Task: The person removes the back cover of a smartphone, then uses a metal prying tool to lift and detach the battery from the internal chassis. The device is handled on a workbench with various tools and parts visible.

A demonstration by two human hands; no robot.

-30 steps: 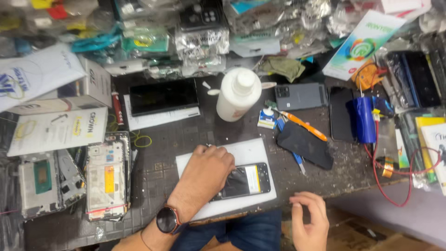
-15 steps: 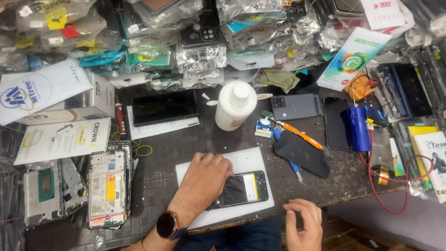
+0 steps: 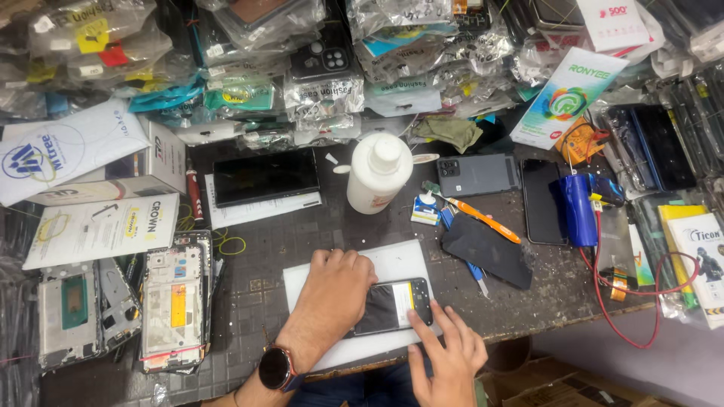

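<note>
A black smartphone [image 3: 398, 304] lies face down on a white pad [image 3: 400, 262] at the front of the dark workbench. My left hand [image 3: 332, 294], with a dark watch at the wrist, lies flat on the phone's left half and presses it down. My right hand [image 3: 449, 356] reaches up from the bench's front edge, fingers spread, with the fingertips touching the phone's right end. Neither hand holds a tool.
A white plastic bottle [image 3: 378, 172] stands behind the pad. An orange-handled tool [image 3: 483, 218], a black back cover [image 3: 486, 251], a grey phone [image 3: 477, 175] and a blue cylinder [image 3: 579, 207] lie to the right. Opened phone frames [image 3: 175, 301] are at the left. Bagged parts crowd the back.
My right hand has risen from below the bench edge to the phone's right end. My left hand has stayed on the phone. The camera has tilted, showing more of the back.
</note>
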